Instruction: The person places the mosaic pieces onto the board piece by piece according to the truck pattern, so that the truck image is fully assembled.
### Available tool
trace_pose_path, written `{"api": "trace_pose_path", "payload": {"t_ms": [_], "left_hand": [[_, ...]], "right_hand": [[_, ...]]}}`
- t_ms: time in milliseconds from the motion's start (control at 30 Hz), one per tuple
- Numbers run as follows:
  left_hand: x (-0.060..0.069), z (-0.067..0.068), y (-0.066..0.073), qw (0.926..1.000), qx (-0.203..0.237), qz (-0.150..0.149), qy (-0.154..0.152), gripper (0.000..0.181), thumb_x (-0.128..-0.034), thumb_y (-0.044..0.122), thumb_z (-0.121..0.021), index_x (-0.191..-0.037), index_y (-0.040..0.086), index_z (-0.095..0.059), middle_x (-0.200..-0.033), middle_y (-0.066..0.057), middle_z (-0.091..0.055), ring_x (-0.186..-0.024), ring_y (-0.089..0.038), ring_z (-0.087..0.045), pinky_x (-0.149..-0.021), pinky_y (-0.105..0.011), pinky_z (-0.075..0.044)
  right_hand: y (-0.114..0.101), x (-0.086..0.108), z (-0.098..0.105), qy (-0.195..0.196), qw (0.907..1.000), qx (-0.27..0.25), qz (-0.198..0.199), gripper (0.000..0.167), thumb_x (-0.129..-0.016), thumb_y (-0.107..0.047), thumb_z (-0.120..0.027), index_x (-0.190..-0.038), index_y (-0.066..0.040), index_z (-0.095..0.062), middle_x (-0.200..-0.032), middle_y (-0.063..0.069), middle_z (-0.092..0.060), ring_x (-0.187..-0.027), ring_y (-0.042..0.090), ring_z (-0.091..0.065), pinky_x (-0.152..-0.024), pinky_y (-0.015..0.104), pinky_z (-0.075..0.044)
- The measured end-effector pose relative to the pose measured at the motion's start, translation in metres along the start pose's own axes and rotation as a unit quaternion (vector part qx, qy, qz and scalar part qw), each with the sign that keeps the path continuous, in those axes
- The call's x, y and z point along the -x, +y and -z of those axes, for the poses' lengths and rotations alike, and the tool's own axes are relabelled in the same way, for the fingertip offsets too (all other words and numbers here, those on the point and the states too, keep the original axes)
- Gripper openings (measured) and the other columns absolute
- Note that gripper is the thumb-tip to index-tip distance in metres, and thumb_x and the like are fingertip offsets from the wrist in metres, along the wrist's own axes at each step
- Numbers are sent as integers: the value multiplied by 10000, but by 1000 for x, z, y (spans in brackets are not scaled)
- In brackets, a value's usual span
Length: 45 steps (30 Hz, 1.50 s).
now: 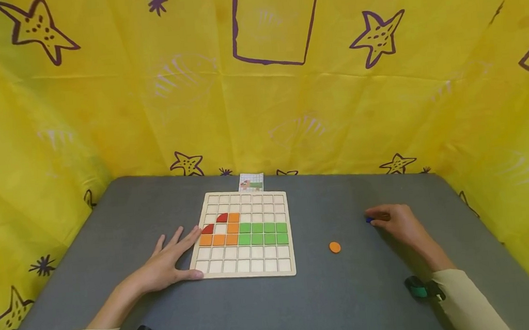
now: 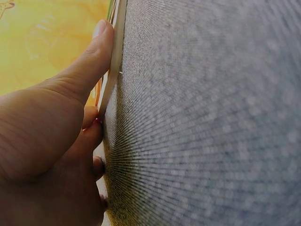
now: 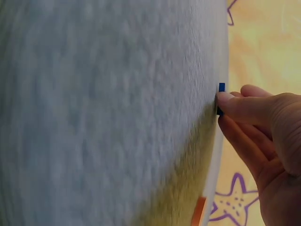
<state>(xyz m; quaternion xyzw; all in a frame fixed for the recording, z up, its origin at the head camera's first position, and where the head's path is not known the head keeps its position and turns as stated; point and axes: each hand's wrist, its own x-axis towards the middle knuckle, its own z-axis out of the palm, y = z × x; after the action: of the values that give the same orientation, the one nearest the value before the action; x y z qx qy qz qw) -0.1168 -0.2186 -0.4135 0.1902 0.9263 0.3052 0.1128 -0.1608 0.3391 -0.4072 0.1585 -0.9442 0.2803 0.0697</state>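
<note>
A pale wooden grid board [image 1: 247,271] lies on the grey table, with red quarter-circle tiles [image 1: 222,218], orange square tiles [image 1: 219,239] and green square tiles [image 1: 263,233] set in its cells. My left hand [image 1: 165,263] rests at the board's left edge, fingers spread and straight, thumb on the near corner. Off to the right, my right hand [image 1: 399,222] pinches a small blue tile [image 3: 221,86] between thumb and fingers at the tabletop; most of the tile is hidden by the fingertips. An orange round tile [image 1: 335,247] lies on the table between the board and my right hand.
A small picture card [image 1: 251,182] stands at the board's far edge, showing a coloured pattern on a grid. Behind the grey table [image 1: 322,305] hangs a yellow cloth [image 1: 260,108] with starfish drawings, which also runs along both sides.
</note>
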Motion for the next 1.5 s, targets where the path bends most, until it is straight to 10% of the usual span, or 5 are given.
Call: {"api": "trace_pose_path", "payload": {"t_ms": [1500], "left_hand": [[-2,7,9,9991,-231,138,-331,1080,-720,523,-798,-1551,78,-270,-1593,-178,-246,-1441,-516,-66,-1077,-706,55]], "right_hand": [[-109,-62,-68,-440,9905,-916,926,235,-830,14,-749,-1065,7,-745,-1010,88,-739,-927,230,-710,-825,365,-567]]}}
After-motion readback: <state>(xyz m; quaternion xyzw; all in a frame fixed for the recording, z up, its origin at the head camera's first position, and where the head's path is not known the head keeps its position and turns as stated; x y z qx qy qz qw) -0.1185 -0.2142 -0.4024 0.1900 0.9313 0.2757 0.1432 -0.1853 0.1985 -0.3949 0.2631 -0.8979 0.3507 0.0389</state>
